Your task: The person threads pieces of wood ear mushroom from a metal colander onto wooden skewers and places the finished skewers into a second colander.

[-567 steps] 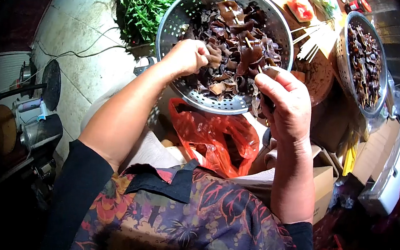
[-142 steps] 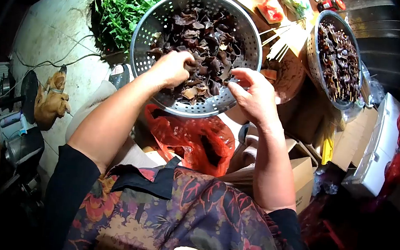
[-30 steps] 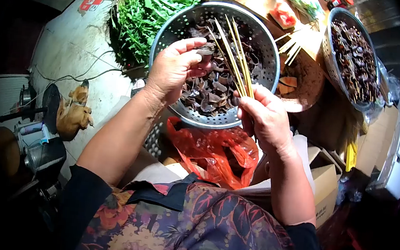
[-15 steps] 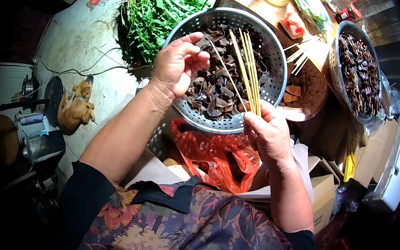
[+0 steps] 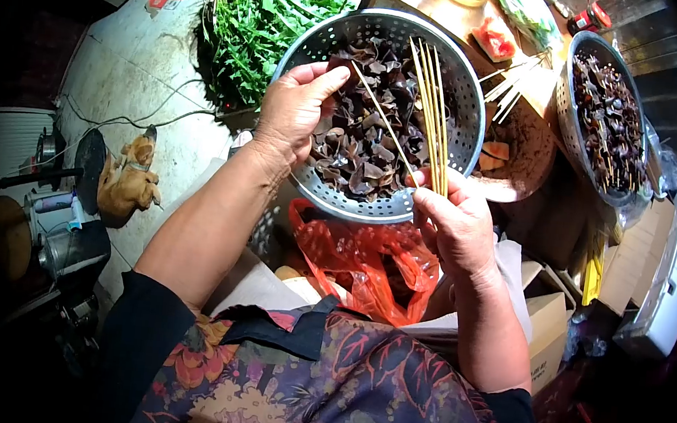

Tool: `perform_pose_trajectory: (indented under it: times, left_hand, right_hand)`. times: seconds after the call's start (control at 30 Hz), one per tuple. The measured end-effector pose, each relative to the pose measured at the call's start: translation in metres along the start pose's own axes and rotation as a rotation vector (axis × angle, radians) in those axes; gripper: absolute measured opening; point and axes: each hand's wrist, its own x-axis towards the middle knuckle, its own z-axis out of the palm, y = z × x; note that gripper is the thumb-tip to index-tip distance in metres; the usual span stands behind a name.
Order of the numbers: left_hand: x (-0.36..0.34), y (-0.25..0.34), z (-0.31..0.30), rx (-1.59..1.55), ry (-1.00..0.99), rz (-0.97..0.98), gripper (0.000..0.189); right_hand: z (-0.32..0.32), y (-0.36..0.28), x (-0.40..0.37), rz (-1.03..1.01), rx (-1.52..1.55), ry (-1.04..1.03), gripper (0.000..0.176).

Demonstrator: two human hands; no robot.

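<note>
A metal colander (image 5: 466,90) full of dark wood ear mushrooms (image 5: 363,165) sits in front of me. Over its left side, my left hand (image 5: 299,107) pinches a dark piece of wood ear mushroom (image 5: 342,57) between thumb and fingers. My right hand (image 5: 456,226), low at the right rim, grips a bundle of bamboo skewers (image 5: 435,115) by their lower ends. One single skewer (image 5: 383,117) leans apart from the bundle, its upper tip right by my left fingertips.
Leafy greens (image 5: 269,32) lie on the floor at upper left, a tan dog (image 5: 130,181) below them. A second colander (image 5: 565,102) holds skewered mushrooms at right. Pale skewers (image 5: 515,82) and a brown basin (image 5: 531,168) lie between. A red plastic bag (image 5: 366,266) hangs below the colander.
My left hand has closed from loosely curled fingers to a pinch on a mushroom piece, beside the single skewer's tip. The skewer bundle has tilted slightly more upright.
</note>
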Motion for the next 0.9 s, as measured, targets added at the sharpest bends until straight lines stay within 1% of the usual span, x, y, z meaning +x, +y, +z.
perform_pose_trajectory:
  times: [0.03, 0.1, 0.17, 0.23, 0.3, 0.37, 0.4, 0.43, 0.5, 0.6, 0.7, 0.9]
  left_hand:
    - [0.003, -0.001, -0.002, 0.001, 0.001, -0.002, 0.018]
    - [0.008, 0.001, -0.005, 0.141, 0.022, 0.222, 0.023]
    - [0.007, 0.009, -0.005, 0.096, 0.032, 0.208, 0.026]
    - [0.006, 0.016, -0.008, 0.133, 0.008, 0.135, 0.026]
    - [0.012, 0.007, -0.011, 0.135, -0.001, 0.137, 0.027]
    - [0.008, 0.008, -0.007, -0.016, -0.034, 0.018, 0.017]
    - [0.007, 0.009, -0.006, 0.008, -0.028, -0.004, 0.019]
    - [0.008, 0.008, -0.007, 0.007, -0.028, -0.004, 0.019]
    - [0.011, 0.006, -0.008, -0.111, -0.074, -0.031, 0.02]
    - [0.008, 0.006, -0.008, -0.143, -0.099, -0.028, 0.021]
    - [0.011, 0.002, -0.011, -0.183, -0.112, -0.039, 0.023]
    - [0.011, 0.0, -0.012, -0.239, -0.104, -0.011, 0.02]
  right_hand:
    - [-0.001, 0.002, 0.0, -0.01, 0.006, -0.009, 0.016]
    - [0.001, 0.006, 0.0, -0.032, 0.003, 0.001, 0.016]
    - [0.002, 0.008, -0.001, -0.053, -0.001, 0.012, 0.016]
    - [0.001, 0.008, -0.001, -0.017, -0.005, -0.02, 0.016]
    - [0.001, 0.011, 0.001, -0.012, -0.012, -0.025, 0.017]
    - [0.001, 0.014, 0.004, -0.008, 0.0, -0.028, 0.017]
    - [0.001, 0.014, 0.004, -0.007, 0.0, -0.027, 0.017]
    - [0.002, 0.012, 0.004, 0.0, -0.035, -0.02, 0.017]
    - [0.002, 0.012, 0.005, 0.007, -0.072, -0.014, 0.017]
    - [-0.001, 0.016, 0.008, 0.025, -0.063, 0.005, 0.017]
    - [0.0, 0.017, 0.008, 0.002, -0.066, 0.014, 0.017]
    - [0.003, 0.015, 0.008, 0.005, -0.086, 0.03, 0.017]
